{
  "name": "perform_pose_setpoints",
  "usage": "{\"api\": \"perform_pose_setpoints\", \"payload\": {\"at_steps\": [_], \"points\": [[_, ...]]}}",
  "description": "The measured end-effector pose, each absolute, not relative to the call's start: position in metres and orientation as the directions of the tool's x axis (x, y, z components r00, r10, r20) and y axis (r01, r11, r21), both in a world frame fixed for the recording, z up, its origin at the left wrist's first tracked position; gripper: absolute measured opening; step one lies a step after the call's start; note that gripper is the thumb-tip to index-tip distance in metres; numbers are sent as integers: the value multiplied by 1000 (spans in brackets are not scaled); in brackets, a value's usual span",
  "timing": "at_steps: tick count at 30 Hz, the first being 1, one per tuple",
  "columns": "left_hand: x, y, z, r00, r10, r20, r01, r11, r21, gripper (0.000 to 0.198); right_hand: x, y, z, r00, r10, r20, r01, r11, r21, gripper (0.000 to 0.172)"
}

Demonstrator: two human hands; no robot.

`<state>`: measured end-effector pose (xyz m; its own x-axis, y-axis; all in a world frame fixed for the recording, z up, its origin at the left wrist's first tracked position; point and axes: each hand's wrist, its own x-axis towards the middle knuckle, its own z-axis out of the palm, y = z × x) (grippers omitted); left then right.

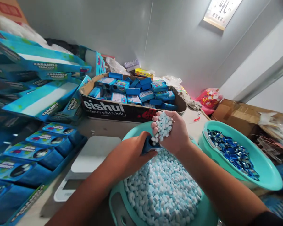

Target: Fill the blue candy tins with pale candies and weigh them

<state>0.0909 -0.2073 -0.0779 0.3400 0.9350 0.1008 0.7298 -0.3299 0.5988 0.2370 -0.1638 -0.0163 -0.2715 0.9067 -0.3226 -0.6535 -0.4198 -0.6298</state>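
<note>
Fingers (154,125) of right hand (175,136) curled, cupping pale candies (164,125), just above small blue container (149,147) clasped in left hand (132,153); teal basin (134,130) beneath both.

Heap of candies (162,188): small rounded pieces, white and pale blue, filling a round turquoise basin (115,201) that lies at 6 o'clock in the view, its near rim cut off by the lower edge. Handful of candies (163,125): the same pieces, piled loosely in the cupped right hand (175,133), palm up, above the heap's 12 o'clock edge. Small blue box (149,146): dark blue, mostly hidden within the closed fingers of the left hand (132,153), at 8 o'clock of the handful and just beside it; whether it is open cannot be told.
</note>
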Motion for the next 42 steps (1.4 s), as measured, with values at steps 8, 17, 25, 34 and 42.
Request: {"api": "perform_pose_setpoints", "payload": {"at_steps": [8, 17, 25, 34, 42], "points": [[90, -208, -78, 357, 928, 106, 718, -345, 604, 40, 234, -164, -24, -223, 915, -336, -672, -394, -627, 13], [88, -209, -79, 404, 906, 123, 704, -394, 590, 39, 230, -163, -28, -167, 929, -331, -669, -353, -654, 14], [89, -208, -77, 385, 916, 114, 707, -372, 601, 37, 228, -167, -24, -152, 930, -334, -669, -346, -658, 14], [89, -210, -77, 396, 908, 134, 721, -398, 568, 35, 228, -167, -21, -136, 941, -309, -674, -317, -667, 16], [86, -210, -72, 420, 896, 142, 688, -417, 594, 30, 229, -169, -23, -198, 949, -247, -662, -315, -680, 20]]}}
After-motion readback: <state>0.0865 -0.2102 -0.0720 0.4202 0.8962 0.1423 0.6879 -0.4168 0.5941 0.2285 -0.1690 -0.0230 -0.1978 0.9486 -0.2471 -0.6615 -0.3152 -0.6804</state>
